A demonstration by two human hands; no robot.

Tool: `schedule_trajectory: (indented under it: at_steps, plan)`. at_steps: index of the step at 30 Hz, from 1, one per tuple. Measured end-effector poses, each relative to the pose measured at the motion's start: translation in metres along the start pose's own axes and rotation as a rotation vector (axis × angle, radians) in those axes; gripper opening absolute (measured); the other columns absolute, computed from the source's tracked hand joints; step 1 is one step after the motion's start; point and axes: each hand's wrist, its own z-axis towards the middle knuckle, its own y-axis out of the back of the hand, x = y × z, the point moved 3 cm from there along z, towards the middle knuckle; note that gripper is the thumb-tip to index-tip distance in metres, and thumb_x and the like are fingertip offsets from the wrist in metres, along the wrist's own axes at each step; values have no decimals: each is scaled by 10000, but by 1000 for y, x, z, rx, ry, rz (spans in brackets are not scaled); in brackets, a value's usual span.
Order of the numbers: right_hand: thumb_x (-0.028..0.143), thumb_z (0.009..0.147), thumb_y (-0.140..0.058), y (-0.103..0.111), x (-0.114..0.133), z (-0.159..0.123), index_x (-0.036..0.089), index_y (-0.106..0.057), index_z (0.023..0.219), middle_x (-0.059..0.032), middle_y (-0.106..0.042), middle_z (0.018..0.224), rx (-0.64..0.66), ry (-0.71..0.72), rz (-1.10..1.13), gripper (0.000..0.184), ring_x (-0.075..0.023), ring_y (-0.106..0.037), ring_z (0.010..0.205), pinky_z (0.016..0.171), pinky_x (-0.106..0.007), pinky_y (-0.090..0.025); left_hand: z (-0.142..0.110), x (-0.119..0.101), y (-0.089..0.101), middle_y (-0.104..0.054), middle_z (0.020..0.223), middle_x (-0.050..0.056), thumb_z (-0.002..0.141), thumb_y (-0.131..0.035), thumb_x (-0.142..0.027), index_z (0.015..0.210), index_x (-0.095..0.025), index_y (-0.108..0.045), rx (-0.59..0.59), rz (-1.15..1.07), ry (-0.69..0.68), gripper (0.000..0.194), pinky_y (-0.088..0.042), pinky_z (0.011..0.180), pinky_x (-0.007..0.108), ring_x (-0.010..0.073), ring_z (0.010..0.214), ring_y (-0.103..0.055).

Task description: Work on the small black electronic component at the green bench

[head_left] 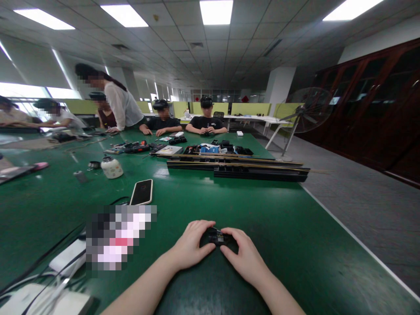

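Note:
Between my hands, low on the green table [183,197], is a small black part [217,236] with some metallic detail in its middle; its exact kind is too small to make out. My left hand [191,247] grips its left end between thumb and fingers. From the other side, the thumb and fingers of my right hand [246,256] close around its right end. The fingertips cover both ends of the part.
Long black rails [262,175] with thin brass-coloured rods lie across the table ahead. To the left are a phone [142,192], a white jar [112,167], cables and a white power strip [67,258]. Several people sit or stand around the far side. A fan [300,111] stands beyond the right edge.

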Motion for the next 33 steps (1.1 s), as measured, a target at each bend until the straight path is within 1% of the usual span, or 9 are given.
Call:
schedule_trajectory:
  at_steps: [4,8,14,22,28,33]
  plan:
    - [231,718,-597,-1,-1,0,237,-640,958,-59,-637,1091,19,11,-10,245,-230,-534,1087,965,-401,-382,0,-3,2,-561,1163,62,743,-644,-225,1221,-242,-455,26,-14,-3,514,-356,968,417,248,1093,-484]
    - [228,720,-607,-1,-3,1,238,-651,936,-62,-636,1100,27,-1,-27,221,-227,-524,1107,977,-405,-372,1,-5,2,-584,1124,45,729,-661,-217,1198,-250,-475,53,1,-5,506,-345,967,413,238,1061,-494]
    - [206,721,-593,-1,-3,1,244,-651,923,-56,-634,1103,28,-12,-35,214,-223,-530,1099,978,-403,-374,1,-5,2,-584,1112,47,719,-675,-251,1140,-241,-503,48,15,-9,455,-343,956,395,238,1061,-494]
    - [215,739,-579,-2,-4,1,250,-652,909,-48,-636,1106,36,-11,-43,187,-225,-526,1103,978,-406,-369,2,-7,2,-590,1077,42,771,-634,-298,1070,-240,-527,56,21,-11,323,-355,929,385,237,1038,-504]
    - [228,766,-564,-1,-2,0,245,-643,916,-49,-637,1098,37,12,-52,170,-219,-527,1099,972,-392,-369,2,-8,3,-588,1081,35,790,-630,-311,1077,-243,-524,55,35,-36,314,-348,933,365,222,1037,-501]
    - [243,768,-567,-1,-4,0,248,-640,922,-47,-639,1096,33,7,-44,170,-223,-533,1090,973,-403,-369,2,-6,1,-586,1089,38,794,-621,-324,1089,-251,-525,67,47,-28,319,-342,939,383,231,1043,-499]
